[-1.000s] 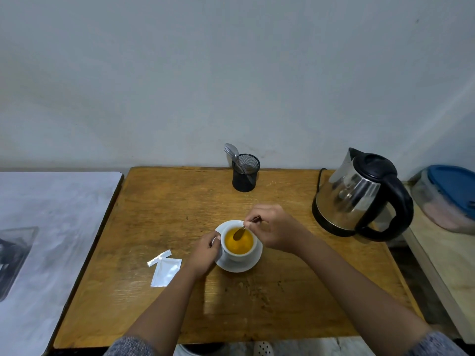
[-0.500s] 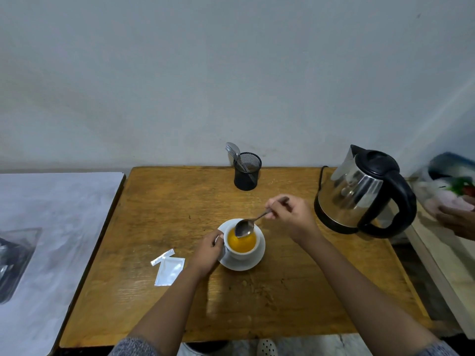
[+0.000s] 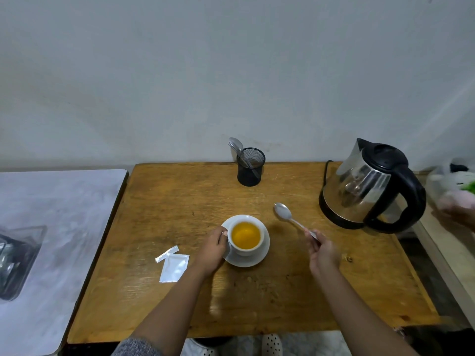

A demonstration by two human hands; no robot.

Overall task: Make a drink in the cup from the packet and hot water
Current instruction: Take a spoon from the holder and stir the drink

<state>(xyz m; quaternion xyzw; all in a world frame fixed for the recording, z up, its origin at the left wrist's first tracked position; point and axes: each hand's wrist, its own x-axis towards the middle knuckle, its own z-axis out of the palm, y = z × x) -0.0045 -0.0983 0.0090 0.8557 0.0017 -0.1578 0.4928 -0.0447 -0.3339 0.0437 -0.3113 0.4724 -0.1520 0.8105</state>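
Observation:
A white cup (image 3: 246, 249) full of orange drink stands on a white saucer (image 3: 259, 260) in the middle of the wooden table (image 3: 282, 291). My left hand (image 3: 214, 246) grips the cup at its left side, by the handle. My right hand (image 3: 322, 250) holds a metal spoon (image 3: 288, 217) by the end of its handle, to the right of the cup, bowl pointing up and left over the table. The torn white packet (image 3: 174, 267) and its torn-off strip (image 3: 166, 253) lie flat to the left of my left hand. A steel kettle (image 3: 365, 191) with a black handle stands at the back right.
A black mesh holder (image 3: 250, 167) with cutlery stands at the table's back edge by the wall. A white surface (image 3: 51, 227) with a dark tray (image 3: 15, 260) adjoins on the left. Another person's hand (image 3: 460, 211) shows at the right edge.
My right hand lifted the spoon out of the cup and carried it to the right, away from the drink. My left hand stayed on the cup.

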